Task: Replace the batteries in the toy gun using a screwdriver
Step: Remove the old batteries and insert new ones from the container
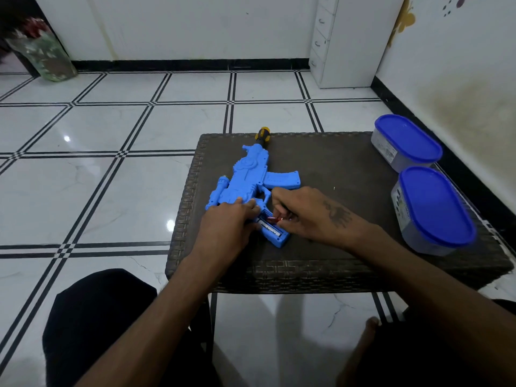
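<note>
At the centre of the frame, on a dark woven bench (335,169), a blue toy gun (252,177) lies flat, its barrel end toward the upper middle of the picture and its grip toward the lower middle. The battery compartment (275,233) in the grip is uncovered, and a white-labelled battery (270,228) sits in it. Just above that one, a red battery (274,218) is pinched in the fingertips of the right hand (312,216), whose fingers are curled together around it over the compartment's upper slot; whether the red battery is fully seated cannot be told. The left hand (227,222) lies on the gun's body just left of the compartment, fingers fairly straight and pressing down on the blue plastic, holding nothing.

At the far edge of the bench, touching the gun's barrel end, the yellow-and-black handle of a screwdriver (263,136) shows; its shaft is hidden behind the gun.

On the right side of the frame, two clear oval containers with blue lids (407,139) (437,206) stand on the bench, one behind the other, well apart from the gun.

The bench stands on a white tiled floor (111,163) with black lines. A white drawer unit (349,40) stands in the upper right corner of the room, and a wrapped bouquet (42,48) leans at upper left.
</note>
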{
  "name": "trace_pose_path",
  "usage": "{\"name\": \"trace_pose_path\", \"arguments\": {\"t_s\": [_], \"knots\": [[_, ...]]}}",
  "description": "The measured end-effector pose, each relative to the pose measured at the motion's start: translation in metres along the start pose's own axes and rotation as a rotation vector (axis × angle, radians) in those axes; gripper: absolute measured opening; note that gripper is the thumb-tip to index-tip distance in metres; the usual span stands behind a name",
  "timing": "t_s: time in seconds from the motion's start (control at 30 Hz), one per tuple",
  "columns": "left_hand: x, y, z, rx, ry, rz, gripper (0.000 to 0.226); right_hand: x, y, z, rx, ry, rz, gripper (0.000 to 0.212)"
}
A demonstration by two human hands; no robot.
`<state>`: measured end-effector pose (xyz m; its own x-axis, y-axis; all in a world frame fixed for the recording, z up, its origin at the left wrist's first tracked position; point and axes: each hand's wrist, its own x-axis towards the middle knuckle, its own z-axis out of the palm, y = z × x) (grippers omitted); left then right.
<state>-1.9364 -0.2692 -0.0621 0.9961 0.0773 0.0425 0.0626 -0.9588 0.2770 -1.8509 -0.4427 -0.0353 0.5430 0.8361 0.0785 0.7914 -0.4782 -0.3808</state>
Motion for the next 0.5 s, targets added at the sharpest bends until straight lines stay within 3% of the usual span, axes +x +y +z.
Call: {"name": "trace_pose_path", "arguments": {"t_s": [0.17,0.3,0.43,0.5], "knots": [[-0.001,-0.001,0.000,-0.003,0.026,0.010,0.033,-0.005,-0.006,-0.008,0.048,0.169,0.039,0.036],[0.004,-0.004,-0.007,0.058,0.035,0.052,0.033,-0.012,0.011,-0.024,0.097,0.353,0.187,0.046],[0.014,-0.013,-0.011,0.163,-0.065,0.187,0.067,-0.025,0.040,-0.021,0.074,0.383,0.360,0.043],[0.017,-0.014,-0.007,0.228,-0.067,0.235,0.070,-0.031,0.051,-0.014,0.070,0.377,0.428,0.041]]}}
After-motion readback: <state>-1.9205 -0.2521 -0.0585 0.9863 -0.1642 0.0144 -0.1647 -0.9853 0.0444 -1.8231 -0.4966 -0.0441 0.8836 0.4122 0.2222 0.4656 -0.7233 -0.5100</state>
